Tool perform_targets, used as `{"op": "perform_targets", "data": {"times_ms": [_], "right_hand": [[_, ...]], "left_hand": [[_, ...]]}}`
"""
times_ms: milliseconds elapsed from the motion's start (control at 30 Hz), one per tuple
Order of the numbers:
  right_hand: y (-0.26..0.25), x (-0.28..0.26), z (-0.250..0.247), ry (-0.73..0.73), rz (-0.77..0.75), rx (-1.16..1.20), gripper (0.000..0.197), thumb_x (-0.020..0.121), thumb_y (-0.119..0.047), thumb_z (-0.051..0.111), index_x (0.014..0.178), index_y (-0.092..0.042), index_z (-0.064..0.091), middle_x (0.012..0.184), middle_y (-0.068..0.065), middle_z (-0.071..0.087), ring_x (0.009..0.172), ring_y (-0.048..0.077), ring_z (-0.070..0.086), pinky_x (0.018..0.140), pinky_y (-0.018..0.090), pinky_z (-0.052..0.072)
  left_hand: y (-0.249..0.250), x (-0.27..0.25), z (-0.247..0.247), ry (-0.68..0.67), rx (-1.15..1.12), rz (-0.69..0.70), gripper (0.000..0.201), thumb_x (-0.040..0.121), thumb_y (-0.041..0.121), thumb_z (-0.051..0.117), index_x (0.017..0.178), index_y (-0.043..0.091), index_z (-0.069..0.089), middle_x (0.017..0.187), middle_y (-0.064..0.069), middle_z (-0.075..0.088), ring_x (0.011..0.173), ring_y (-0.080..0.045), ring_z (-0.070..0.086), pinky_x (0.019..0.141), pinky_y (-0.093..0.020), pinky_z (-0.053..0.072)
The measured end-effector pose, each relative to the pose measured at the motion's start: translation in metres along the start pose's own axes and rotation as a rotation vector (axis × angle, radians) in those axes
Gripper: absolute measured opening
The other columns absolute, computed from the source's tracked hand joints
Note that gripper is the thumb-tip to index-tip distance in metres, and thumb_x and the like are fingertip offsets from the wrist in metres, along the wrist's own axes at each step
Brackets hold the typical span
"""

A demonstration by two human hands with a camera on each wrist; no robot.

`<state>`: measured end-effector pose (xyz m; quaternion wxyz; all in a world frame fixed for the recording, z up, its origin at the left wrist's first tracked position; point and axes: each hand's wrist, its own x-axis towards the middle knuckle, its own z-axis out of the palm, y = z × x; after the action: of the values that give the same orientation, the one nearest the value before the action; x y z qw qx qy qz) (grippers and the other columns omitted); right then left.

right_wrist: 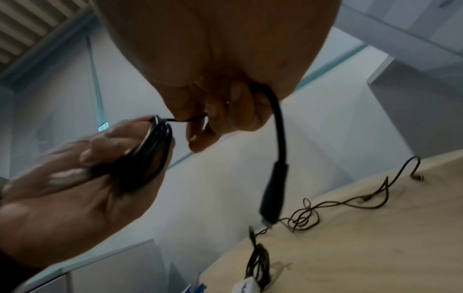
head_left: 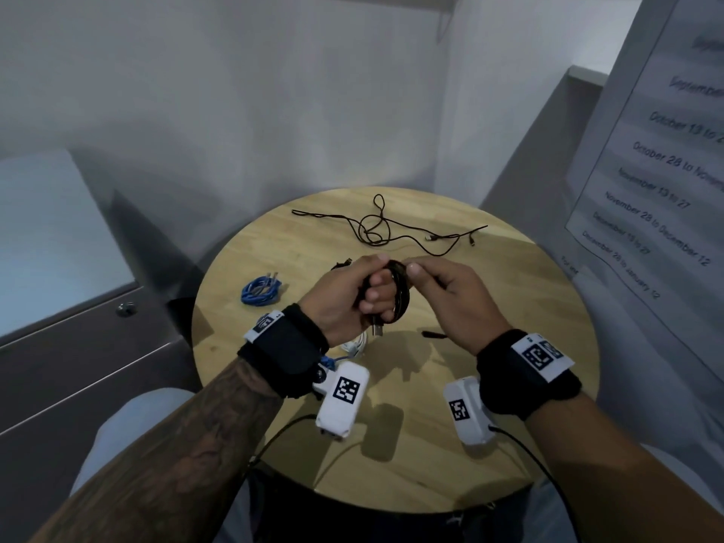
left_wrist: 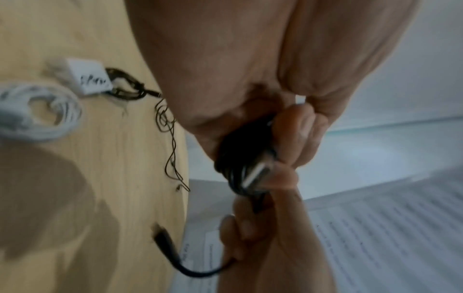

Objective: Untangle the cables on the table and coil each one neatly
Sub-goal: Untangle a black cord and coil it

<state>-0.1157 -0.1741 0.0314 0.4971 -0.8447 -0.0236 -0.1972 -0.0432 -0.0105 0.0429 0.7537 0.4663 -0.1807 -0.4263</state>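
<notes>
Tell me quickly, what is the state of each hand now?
Left hand: closed, gripping the black cable coil.
Right hand: closed, fingers pinching the free end of the same cable.

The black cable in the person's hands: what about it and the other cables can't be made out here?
- Black cable, head view: the left hand hides its loop count.
- Its loose end, right wrist view: the plug type is blurred.
- White cable, head view: mostly hidden behind the left wrist.
- Thin black cable, head view: too thin to tell one cable or several.
</notes>
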Motion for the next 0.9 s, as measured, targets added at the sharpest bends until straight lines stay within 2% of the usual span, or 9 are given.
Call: {"op": "perform_targets", "data": {"times_ms": [133,167,233,300,433,567,700,800,900], "right_hand": [[-0.012,-0.006,0.004,-0.071,0.05,0.098,0.028,0.106,-0.014,0.049,0.102,-0.001,0.073,0.063,-0.022,0.063,0.061,-0.005,0.055,0.064,0.011,0.039],[-0.013,-0.005,0.003,-0.083,0.046,0.094,0.026,0.105,-0.016,0.053,0.101,-0.002,0.073,0.066,-0.017,0.066,0.063,-0.002,0.058,0.065,0.015,0.044],[-0.011,-0.005,0.0,-0.092,0.02,0.049,0.021,0.1,-0.024,0.061,0.097,-0.007,0.073,0.081,0.002,0.074,0.077,0.022,0.066,0.075,0.042,0.055],[-0.006,-0.003,-0.003,-0.098,0.032,0.057,0.02,0.096,-0.025,0.062,0.097,-0.006,0.07,0.089,0.017,0.072,0.085,0.037,0.065,0.083,0.054,0.053],[0.001,-0.004,-0.006,-0.055,0.052,0.097,0.012,0.099,-0.014,0.062,0.095,-0.006,0.069,0.087,0.014,0.071,0.076,0.017,0.061,0.076,0.04,0.052],[0.019,-0.015,0.009,-0.014,0.097,0.0,0.012,0.1,-0.021,0.061,0.09,-0.018,0.068,0.08,0.011,0.066,0.073,0.031,0.058,0.063,0.041,0.049],[0.034,-0.015,0.007,-0.156,0.215,0.03,0.006,0.097,-0.011,0.064,0.095,-0.013,0.069,0.083,0.001,0.066,0.072,0.01,0.056,0.067,0.022,0.047],[0.048,-0.014,-0.002,-0.24,0.282,-0.127,0.012,0.092,-0.01,0.067,0.089,-0.021,0.073,0.092,-0.003,0.07,0.078,0.004,0.063,0.075,0.025,0.05],[0.055,-0.012,-0.011,-0.198,0.328,-0.136,0.004,0.089,-0.022,0.076,0.085,-0.024,0.076,0.082,-0.003,0.065,0.069,0.01,0.057,0.067,0.026,0.048]], "left_hand": [[0.001,0.0,-0.001,0.014,-0.207,0.047,0.041,0.102,0.035,0.037,0.064,0.019,0.04,0.049,0.008,0.033,0.04,-0.006,0.028,0.053,-0.022,0.037],[0.001,0.0,-0.001,0.017,-0.226,0.054,0.04,0.102,0.035,0.038,0.066,0.018,0.042,0.05,0.007,0.035,0.041,-0.006,0.029,0.054,-0.022,0.038],[0.001,-0.001,-0.003,0.008,-0.229,0.063,0.037,0.102,0.035,0.037,0.071,0.017,0.043,0.056,0.005,0.038,0.045,-0.007,0.033,0.059,-0.023,0.043],[0.002,-0.001,-0.006,-0.001,-0.163,0.064,0.035,0.102,0.034,0.036,0.076,0.014,0.047,0.063,0.002,0.044,0.052,-0.011,0.041,0.066,-0.027,0.047],[-0.001,0.003,-0.008,0.047,0.017,0.066,0.036,0.104,0.034,0.036,0.083,0.011,0.053,0.072,-0.004,0.05,0.064,-0.018,0.051,0.07,-0.028,0.045],[-0.02,0.009,-0.004,0.139,-0.051,0.017,0.035,0.104,0.037,0.038,0.078,0.014,0.045,0.067,0.0,0.029,0.059,-0.014,0.034,0.061,-0.025,0.033],[-0.033,0.021,-0.017,0.317,-0.109,0.099,0.037,0.104,0.031,0.041,0.07,0.014,0.042,0.061,0.003,0.023,0.051,-0.009,0.021,0.047,-0.019,0.02],[-0.035,0.026,-0.035,0.383,-0.201,0.133,0.036,0.104,0.029,0.042,0.071,0.015,0.042,0.057,0.006,0.026,0.046,-0.006,0.02,0.042,-0.017,0.017],[-0.039,0.028,-0.05,0.424,-0.21,0.125,0.038,0.104,0.032,0.041,0.07,0.015,0.043,0.059,0.004,0.023,0.044,-0.006,0.02,0.043,-0.018,0.019]]}}
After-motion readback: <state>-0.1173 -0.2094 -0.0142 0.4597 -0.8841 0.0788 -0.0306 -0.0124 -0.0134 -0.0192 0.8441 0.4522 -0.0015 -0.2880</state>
